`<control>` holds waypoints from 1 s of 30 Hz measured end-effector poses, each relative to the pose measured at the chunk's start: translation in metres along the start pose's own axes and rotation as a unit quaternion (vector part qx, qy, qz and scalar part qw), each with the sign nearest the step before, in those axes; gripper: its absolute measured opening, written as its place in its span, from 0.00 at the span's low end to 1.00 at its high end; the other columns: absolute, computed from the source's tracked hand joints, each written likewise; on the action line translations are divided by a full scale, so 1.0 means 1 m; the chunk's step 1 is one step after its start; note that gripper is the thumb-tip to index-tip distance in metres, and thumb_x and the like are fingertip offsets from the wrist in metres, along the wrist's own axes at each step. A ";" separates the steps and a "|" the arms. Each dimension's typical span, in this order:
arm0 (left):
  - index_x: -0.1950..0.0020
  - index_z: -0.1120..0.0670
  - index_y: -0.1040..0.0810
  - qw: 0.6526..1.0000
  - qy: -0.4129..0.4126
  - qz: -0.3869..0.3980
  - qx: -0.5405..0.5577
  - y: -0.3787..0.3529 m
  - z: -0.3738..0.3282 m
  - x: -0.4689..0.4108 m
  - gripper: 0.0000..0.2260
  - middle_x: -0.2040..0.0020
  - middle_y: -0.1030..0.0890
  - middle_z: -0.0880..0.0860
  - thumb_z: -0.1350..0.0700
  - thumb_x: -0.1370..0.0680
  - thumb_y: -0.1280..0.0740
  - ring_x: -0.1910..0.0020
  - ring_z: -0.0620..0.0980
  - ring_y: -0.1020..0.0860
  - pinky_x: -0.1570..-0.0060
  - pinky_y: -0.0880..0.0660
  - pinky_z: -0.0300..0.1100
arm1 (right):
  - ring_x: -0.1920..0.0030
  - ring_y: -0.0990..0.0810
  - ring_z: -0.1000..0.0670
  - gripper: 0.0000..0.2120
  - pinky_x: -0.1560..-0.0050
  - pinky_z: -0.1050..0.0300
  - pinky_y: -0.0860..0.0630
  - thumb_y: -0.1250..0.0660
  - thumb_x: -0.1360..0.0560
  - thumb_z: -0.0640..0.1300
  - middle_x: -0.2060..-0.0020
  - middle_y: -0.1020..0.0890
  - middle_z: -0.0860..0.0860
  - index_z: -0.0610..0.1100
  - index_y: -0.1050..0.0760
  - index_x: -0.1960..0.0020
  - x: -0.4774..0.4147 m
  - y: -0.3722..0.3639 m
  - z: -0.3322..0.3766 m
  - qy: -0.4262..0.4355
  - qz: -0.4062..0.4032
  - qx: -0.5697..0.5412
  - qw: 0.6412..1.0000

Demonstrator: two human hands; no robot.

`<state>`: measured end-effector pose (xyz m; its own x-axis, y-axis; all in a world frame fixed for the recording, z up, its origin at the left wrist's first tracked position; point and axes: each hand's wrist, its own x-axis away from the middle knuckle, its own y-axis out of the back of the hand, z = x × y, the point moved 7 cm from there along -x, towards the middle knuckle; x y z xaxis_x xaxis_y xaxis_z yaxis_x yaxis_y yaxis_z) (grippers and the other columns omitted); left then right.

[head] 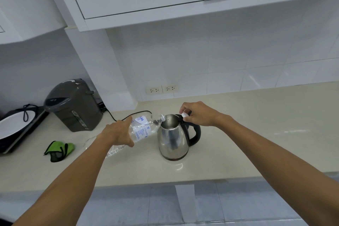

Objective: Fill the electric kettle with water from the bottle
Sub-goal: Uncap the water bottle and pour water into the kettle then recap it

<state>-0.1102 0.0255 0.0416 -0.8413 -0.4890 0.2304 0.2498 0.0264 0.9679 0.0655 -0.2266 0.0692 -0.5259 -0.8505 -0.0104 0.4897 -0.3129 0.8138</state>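
On the pale beige stone surface [238,134] several other things stand around the work. Toward the left back part, near the wall, there is a dark grey electric thermo pot [73,105] with a rounded lid. Further left, at the left edge, a black flat cooker with a white plate-like top [14,128] lies, with a black cord on it. A small green and black cloth [58,149] lies nearer the front edge, left of the left arm. Just under the left forearm a crumpled clear plastic wrap [111,150] rests on the surface. A thin black cable [128,115] runs from the wall side toward the bottle. Two white wall sockets [162,89] sit on the tiled wall behind. Nothing stands between the bottle and the kettle.

The shiny stainless steel electric kettle with a black handle [174,139] stands near the middle of the surface, its lid open. The inside looks metallic; I cannot tell the water level. The left hand [119,132] has its grip closed around the clear plastic water bottle with a white and blue label [143,128], which is tilted, its neck at the kettle's rim. Some water is inside it. The right hand [198,113] pinches a small white bottle cap [185,114] over the kettle's handle side.
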 end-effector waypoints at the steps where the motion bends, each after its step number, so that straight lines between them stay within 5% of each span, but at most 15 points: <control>1: 0.27 0.50 0.38 1.000 0.000 0.001 -0.002 0.000 0.000 0.000 0.42 0.57 0.27 0.47 0.42 0.35 0.22 0.54 0.55 0.22 0.57 0.28 0.47 | 0.46 0.19 0.47 0.12 0.44 0.50 0.20 0.31 0.22 0.43 0.45 0.15 0.48 0.47 0.22 0.39 -0.001 0.000 0.000 0.001 0.001 0.000 1.000; 30: 0.27 0.50 0.38 1.000 0.004 0.008 -0.009 -0.009 0.003 -0.002 0.42 0.50 0.24 0.50 0.42 0.35 0.22 0.54 0.55 0.22 0.56 0.30 0.47 | 0.45 0.20 0.48 0.12 0.42 0.48 0.21 0.30 0.22 0.43 0.45 0.15 0.48 0.47 0.22 0.39 -0.005 -0.004 0.000 -0.002 0.003 0.000 1.000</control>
<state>-0.1122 0.0294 0.0323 -0.8335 -0.4950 0.2455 0.2721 0.0190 0.9621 0.0659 -0.2211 0.0656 -0.5258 -0.8506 -0.0023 0.4931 -0.3071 0.8140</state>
